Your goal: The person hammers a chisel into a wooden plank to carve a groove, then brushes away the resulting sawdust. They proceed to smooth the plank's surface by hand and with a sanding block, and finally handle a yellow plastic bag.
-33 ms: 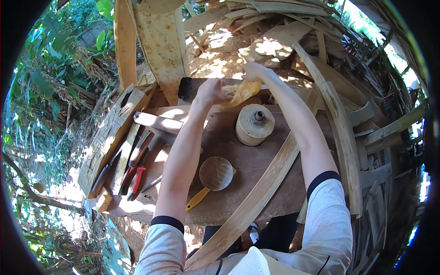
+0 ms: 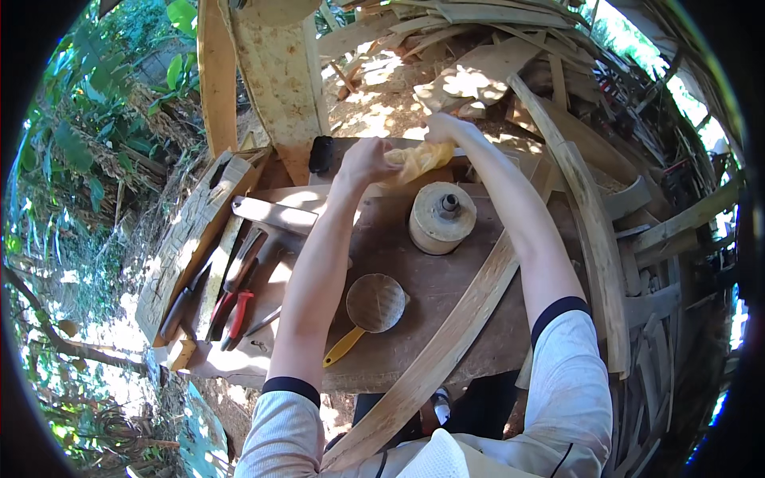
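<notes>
Beyond the table's far side, my left hand (image 2: 367,162) is closed on one end of a crumpled, yellowish plastic bag (image 2: 420,162). At its other end, higher up and to the right, my right hand (image 2: 443,127) is curled in; its fingertips are partly hidden, and the bag appears gripped there too. Just nearer than the bag stands a pale round container (image 2: 437,227) with a dark metal stub on top. A round pan-like scoop (image 2: 375,303) with a yellow handle lies between my forearms.
Red-handled pliers (image 2: 237,320) and other hand tools lie left on the brown table (image 2: 414,275). A long curved plank (image 2: 470,311) crosses its right side. A hewn timber block (image 2: 194,239) borders the left, and a small black object (image 2: 321,154) sits at the back.
My right hand has shifted very slightly to the right and nearer, and the bag's folds have changed a little. Everything on the table stays put.
</notes>
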### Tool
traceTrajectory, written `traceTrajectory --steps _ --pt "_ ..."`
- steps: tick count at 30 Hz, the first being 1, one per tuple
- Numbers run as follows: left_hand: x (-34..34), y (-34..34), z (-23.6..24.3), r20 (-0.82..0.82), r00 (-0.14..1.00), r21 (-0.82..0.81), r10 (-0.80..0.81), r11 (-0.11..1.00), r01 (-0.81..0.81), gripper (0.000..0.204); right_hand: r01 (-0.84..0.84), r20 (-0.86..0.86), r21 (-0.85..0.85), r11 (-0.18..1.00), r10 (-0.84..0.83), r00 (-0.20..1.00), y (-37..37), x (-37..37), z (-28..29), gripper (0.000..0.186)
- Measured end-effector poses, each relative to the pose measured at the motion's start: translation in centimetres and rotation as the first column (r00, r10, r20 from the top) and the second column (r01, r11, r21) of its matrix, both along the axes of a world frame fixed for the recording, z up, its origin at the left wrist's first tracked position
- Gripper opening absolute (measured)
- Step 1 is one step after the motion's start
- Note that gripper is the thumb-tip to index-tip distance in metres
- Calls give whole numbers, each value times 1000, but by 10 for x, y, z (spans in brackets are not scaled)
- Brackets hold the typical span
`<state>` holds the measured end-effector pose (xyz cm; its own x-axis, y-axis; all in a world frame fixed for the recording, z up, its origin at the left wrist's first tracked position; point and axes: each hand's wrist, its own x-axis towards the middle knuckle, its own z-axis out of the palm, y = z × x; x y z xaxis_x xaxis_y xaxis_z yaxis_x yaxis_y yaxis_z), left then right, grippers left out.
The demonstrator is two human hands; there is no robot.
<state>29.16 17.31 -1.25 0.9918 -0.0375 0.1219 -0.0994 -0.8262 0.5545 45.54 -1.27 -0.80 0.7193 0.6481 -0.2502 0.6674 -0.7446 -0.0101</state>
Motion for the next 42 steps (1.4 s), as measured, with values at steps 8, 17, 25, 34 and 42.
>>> traceTrajectory --steps 8,17,25,34,42 --pt "3 15 -2 194 916 -55 352 936 -348 44 197 -177 -52 979 -203 963 -27 -12 30 50" --pt "2 2 2 96 933 -102 348 935 -339 44 71 -165 -1 998 -70 984 -72 -48 37 85" --pt "6 2 -3 140 907 -159 397 913 -375 46 102 -216 148 984 -69 974 -88 -64 57 85" --pt "16 -1 2 303 895 -556 327 824 -113 44 -118 -15 275 954 127 992 -89 -113 52 73" --pt "8 -19 13 457 829 -605 322 796 24 40 378 -281 102 920 -338 898 -77 -61 34 72"
